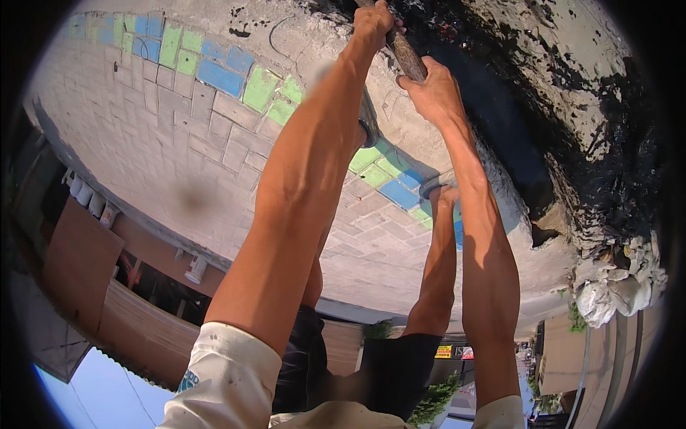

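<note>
A rough brown wooden pole [406,57] slants from the top edge down toward the right, beside a dark ditch [493,93]. My left hand [373,21] is wrapped round its upper part, with that arm stretched out far. Lower down, at the pole's near end, my right hand [434,93] grips it with the thumb on the left side. The pole's far end lies outside the picture, so what it is attached to cannot be seen. Black water or sludge fills the ditch under and beyond my hands.
My sandalled feet stand on the concrete edge by green and blue painted pavers [221,75]. Grey paving [207,136] spreads to the left. Black muck coats the ditch's far wall [572,93]. White sacks [607,297] lie at the right. A brown wall [86,243] stands lower left.
</note>
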Available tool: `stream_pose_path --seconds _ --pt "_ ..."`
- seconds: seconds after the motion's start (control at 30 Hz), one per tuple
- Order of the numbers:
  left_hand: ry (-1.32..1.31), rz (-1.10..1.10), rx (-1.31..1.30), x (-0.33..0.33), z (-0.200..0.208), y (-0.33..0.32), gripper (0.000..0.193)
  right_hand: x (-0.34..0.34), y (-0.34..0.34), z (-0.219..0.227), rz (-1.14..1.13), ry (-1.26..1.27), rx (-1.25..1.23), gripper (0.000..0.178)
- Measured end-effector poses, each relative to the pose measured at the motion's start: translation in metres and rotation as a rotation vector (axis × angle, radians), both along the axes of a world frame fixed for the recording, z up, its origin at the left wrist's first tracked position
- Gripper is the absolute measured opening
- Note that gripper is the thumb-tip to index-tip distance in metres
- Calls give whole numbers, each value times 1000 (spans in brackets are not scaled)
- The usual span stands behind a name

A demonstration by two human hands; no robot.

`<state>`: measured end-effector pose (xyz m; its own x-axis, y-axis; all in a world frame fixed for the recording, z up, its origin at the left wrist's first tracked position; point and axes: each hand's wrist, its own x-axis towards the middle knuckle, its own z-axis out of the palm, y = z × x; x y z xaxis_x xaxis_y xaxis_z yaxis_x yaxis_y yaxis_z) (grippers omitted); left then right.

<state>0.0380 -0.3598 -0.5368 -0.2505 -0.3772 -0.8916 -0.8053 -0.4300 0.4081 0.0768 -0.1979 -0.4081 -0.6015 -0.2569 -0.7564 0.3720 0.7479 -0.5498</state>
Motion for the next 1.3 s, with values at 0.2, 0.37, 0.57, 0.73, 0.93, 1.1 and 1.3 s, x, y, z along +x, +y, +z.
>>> stream_pose_path --seconds 0.2,0.37,0.57,0.73,0.93,1.1,1.3 --pt "-10 69 235 36 12 45 21 33 48 29 77 -54 30 56" --pt "-110 -13 333 71 36 89 14 55 83 83 20 -199 127 48" --pt "183 -1045 -43 167 -24 74 17 75 69 150 153 -277 226 46" --pt "-347 -167 627 63 80 138 17 33 78 181 28 -342 309 49" --pt "-185 118 897 37 128 109 16 -46 54 257 208 -290 188 52" --pt "-109 256 980 31 201 152 22 -65 110 356 302 -302 208 53" --pt "-114 783 912 23 252 180 26 -116 223 542 560 -187 183 70"
